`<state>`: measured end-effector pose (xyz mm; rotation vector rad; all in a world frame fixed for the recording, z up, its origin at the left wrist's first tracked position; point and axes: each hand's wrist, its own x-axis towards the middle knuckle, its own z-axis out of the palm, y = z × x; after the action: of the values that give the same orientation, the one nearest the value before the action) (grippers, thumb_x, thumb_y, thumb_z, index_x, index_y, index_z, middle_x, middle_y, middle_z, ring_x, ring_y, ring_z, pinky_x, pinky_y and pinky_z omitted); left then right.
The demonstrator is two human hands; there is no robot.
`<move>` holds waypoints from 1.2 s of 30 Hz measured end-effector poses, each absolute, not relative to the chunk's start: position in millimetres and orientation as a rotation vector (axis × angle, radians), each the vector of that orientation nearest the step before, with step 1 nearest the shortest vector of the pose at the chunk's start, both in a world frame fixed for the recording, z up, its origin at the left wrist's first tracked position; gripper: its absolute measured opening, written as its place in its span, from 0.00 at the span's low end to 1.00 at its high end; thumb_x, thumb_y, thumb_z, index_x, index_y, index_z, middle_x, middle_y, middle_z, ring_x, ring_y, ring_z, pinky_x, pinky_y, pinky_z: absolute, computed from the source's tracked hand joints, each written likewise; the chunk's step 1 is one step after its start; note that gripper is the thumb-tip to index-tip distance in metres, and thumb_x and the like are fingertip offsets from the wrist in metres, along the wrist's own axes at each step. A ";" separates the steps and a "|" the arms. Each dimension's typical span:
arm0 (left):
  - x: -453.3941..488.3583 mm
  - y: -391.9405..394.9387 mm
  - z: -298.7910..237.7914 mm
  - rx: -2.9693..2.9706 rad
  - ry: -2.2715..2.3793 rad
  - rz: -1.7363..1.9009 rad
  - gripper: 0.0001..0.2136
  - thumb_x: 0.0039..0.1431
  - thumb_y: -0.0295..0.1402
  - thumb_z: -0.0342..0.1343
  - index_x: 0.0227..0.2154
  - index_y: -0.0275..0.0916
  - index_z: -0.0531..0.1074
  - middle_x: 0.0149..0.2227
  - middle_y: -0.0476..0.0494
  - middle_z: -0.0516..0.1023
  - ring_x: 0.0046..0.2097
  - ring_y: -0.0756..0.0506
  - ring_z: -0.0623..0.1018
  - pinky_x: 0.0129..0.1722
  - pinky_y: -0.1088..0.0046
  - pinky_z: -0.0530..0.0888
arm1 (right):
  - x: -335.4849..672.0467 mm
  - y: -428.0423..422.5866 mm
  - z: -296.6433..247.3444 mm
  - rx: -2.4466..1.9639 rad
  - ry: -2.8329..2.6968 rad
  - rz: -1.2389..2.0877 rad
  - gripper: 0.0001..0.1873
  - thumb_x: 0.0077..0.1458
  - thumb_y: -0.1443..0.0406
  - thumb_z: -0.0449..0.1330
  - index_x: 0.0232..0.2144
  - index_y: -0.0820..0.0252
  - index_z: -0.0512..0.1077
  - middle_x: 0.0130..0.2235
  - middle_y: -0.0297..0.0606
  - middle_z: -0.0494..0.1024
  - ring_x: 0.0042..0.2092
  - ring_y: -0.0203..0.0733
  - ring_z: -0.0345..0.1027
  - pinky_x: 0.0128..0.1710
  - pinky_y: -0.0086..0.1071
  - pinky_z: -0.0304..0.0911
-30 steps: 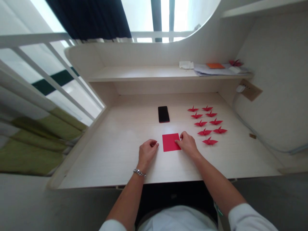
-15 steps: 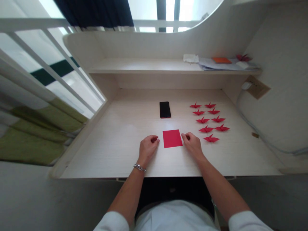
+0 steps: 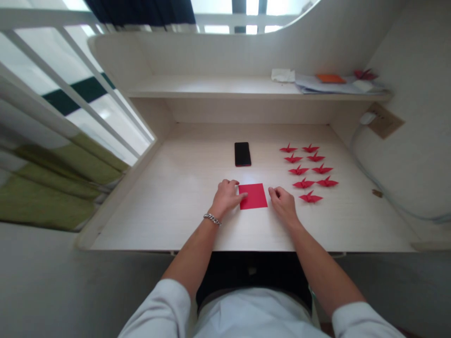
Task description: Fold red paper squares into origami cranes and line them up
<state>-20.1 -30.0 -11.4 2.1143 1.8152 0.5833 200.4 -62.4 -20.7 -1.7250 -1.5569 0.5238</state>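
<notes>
Offered open desk (image 3: 169, 202) left and toward the near edge, red cranes (image 3: 311, 198) right, phone (image 3: 243, 154) far. Showed flat, square red paper (image 3: 255, 195) between left hand (image 3: 225, 195), wide grip over its left edge, and right hand (image 3: 284, 204), narrow grip just beside.

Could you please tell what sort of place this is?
Probably a study corner in a bedroom or dormitory. It has a pale, wood-like desk with a long pale shelf, a white barred railing at the left, and a dark blue fabric curtain.

Nine red origami cranes (image 3: 310, 198), one square sheet of red paper (image 3: 256, 196) and one smartphone (image 3: 243, 154) on the table (image 3: 176, 188); one chain bracelet (image 3: 212, 218); one orange sheet (image 3: 330, 79) on the shelf (image 3: 197, 85).
</notes>
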 end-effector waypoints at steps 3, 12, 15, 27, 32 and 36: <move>-11.0 -19.4 -9.0 2.130 1.848 0.488 0.28 0.40 0.45 0.66 0.44 0.36 0.73 0.43 0.35 0.69 0.47 0.36 0.69 0.45 0.66 0.68 | 200.1 -62.5 -20.0 -1.722 -1.556 0.526 0.23 0.59 0.50 0.48 0.21 0.58 0.67 0.21 0.33 0.69 0.27 0.38 0.61 0.28 0.30 0.52; -0.8 -11.8 -11.2 2.031 1.714 0.535 0.18 0.37 0.31 0.67 0.35 0.39 0.73 0.35 0.41 0.75 0.38 0.41 0.73 0.34 0.70 0.68 | 199.7 -61.9 -19.7 -1.734 -1.557 0.554 0.23 0.59 0.50 0.48 0.22 0.57 0.69 0.23 0.34 0.72 0.27 0.39 0.63 0.29 0.30 0.54; -4.4 -12.3 -13.6 1.884 1.682 0.697 0.17 0.42 0.29 0.64 0.38 0.42 0.71 0.33 0.45 0.77 0.35 0.43 0.75 0.33 0.71 0.68 | 200.2 -61.0 -19.4 -1.743 -1.570 0.596 0.21 0.59 0.52 0.48 0.25 0.57 0.71 0.26 0.35 0.75 0.29 0.40 0.65 0.30 0.30 0.55; -27.8 3.5 -11.6 0.995 1.104 1.018 0.20 0.37 0.26 0.67 0.37 0.33 0.71 0.31 0.40 0.79 0.32 0.45 0.78 0.34 0.67 0.75 | 202.3 -23.1 -1.6 -1.154 -1.726 1.145 0.23 0.44 0.72 0.57 0.44 0.52 0.76 0.56 0.39 0.68 0.51 0.46 0.68 0.47 0.37 0.66; -31.3 2.6 -10.1 1.192 1.041 0.955 0.18 0.38 0.27 0.66 0.36 0.34 0.73 0.31 0.42 0.78 0.31 0.47 0.77 0.30 0.73 0.73 | 190.7 -15.4 1.2 -1.047 -1.693 1.290 0.10 0.45 0.64 0.64 0.33 0.55 0.79 0.54 0.41 0.70 0.52 0.48 0.68 0.48 0.37 0.66; -29.3 -0.9 -0.8 1.296 0.994 0.910 0.17 0.41 0.28 0.65 0.38 0.35 0.75 0.33 0.43 0.78 0.30 0.48 0.76 0.26 0.77 0.70 | 183.3 -13.0 -11.7 -1.100 -1.436 1.210 0.15 0.49 0.55 0.62 0.33 0.60 0.78 0.45 0.44 0.77 0.46 0.48 0.71 0.46 0.37 0.66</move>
<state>-29.3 -0.9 -0.8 1.2963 0.9943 0.9101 183.3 -13.0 -11.7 -1.0999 -1.4365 1.2095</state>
